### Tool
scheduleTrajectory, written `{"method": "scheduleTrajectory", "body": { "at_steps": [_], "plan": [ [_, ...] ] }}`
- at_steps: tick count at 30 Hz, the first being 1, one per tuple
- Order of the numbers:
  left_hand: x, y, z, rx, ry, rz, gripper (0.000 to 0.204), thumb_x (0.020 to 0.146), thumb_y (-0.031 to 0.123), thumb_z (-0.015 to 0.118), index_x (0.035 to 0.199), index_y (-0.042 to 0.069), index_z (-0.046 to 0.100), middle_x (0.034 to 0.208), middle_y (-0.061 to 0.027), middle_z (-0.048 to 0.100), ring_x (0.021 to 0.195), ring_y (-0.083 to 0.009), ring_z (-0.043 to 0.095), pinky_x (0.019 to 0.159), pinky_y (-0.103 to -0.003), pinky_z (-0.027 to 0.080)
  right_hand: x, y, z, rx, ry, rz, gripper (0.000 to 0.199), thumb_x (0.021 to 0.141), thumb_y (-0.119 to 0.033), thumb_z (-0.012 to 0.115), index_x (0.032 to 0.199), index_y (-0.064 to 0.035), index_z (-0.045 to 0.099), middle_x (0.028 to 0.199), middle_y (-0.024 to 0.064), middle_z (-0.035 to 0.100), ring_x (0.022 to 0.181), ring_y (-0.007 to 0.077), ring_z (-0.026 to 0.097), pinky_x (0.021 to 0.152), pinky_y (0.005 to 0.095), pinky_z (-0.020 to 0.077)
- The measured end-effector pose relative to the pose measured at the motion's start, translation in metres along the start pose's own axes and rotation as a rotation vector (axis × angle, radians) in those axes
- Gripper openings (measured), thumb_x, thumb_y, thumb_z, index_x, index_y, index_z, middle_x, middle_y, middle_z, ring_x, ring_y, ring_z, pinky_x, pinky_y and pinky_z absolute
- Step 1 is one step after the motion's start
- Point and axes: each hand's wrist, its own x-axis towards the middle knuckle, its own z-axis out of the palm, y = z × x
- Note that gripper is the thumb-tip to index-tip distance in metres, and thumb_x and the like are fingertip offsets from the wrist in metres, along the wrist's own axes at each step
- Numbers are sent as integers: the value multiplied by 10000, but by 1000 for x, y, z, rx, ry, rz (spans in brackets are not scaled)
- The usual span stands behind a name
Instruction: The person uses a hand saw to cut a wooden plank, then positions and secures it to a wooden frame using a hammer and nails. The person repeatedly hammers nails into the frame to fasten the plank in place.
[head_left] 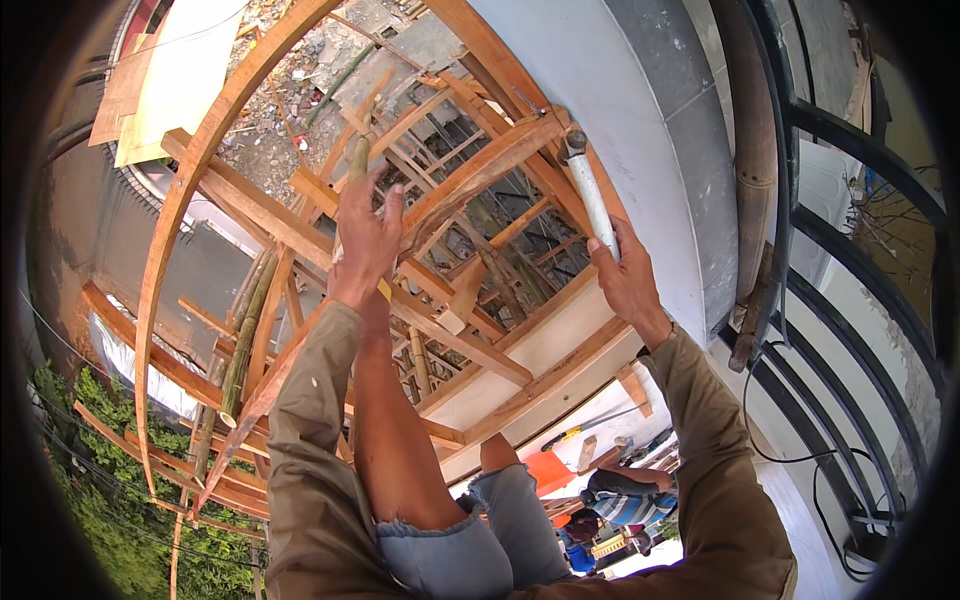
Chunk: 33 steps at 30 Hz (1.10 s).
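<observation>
My right hand (632,283) is closed around the pale metal handle of a hammer (597,210). The hammer's head lies by the end of a curved wooden beam (490,165), next to a pale wall. My left hand (367,235) is raised over the timber frame with fingers apart, and I see nothing held in it. Just beyond its fingertips stands the end of a bamboo pole (360,155); whether they touch I cannot tell. A bare knee and leg (400,430) in torn denim shorts show between my sleeved forearms.
Timber beams (465,340) and bamboo poles (245,340) cross below, with gaps down to rubble ground (290,90). Black metal railing (850,240) curves along the right. Lower down, a person in a striped shirt (630,505) is near an orange sheet (548,470). Green foliage fills the lower left.
</observation>
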Motion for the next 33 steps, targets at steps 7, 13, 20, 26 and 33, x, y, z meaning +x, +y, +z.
{"method": "scheduleTrajectory", "body": {
  "at_steps": [7, 13, 20, 26, 33],
  "plan": [
    [98, 76, 152, -488, -266, -427, 482, 960, 293, 693, 1235, -98, 636, 1168, -196, 702, 1073, -259, 677, 934, -361, 523, -94, 65, 75, 346, -108, 182, 496, 1034, -240, 600, 1432, 10, 444, 795, 12, 553, 544, 57, 483, 486, 233, 413],
    [115, 85, 207, -814, -129, -640, 335, 1025, 257, 607, 1075, -58, 707, 946, -98, 725, 859, -179, 667, 781, -331, 542, -155, 101, 94, 447, -124, 312, 462, 1030, -209, 596, 1415, 11, 467, 775, -4, 548, 541, 49, 472, 484, 229, 412],
    [106, 68, 233, -794, 73, -536, 322, 1023, 250, 603, 895, -6, 751, 781, -41, 721, 686, -114, 583, 677, -329, 485, -150, 100, 77, 372, -75, 342, 470, 986, -183, 618, 1400, 14, 518, 920, 54, 596, 768, 111, 531, 683, 300, 472],
    [104, 60, 226, -725, -48, -485, 319, 1031, 226, 601, 932, -48, 729, 830, -74, 701, 720, -126, 603, 675, -307, 500, -118, 80, 54, 345, -3, 175, 502, 1029, -202, 596, 1459, 9, 445, 769, -19, 518, 564, 42, 470, 508, 224, 409],
    [99, 68, 221, -712, -21, -459, 312, 988, 220, 658, 842, -50, 714, 663, -31, 612, 645, -99, 504, 621, -324, 445, -62, 21, -6, -8, 28, -122, 535, 1066, -317, 520, 1497, -19, 410, 792, 102, 635, 687, 195, 635, 650, 362, 497]
  ]
}}
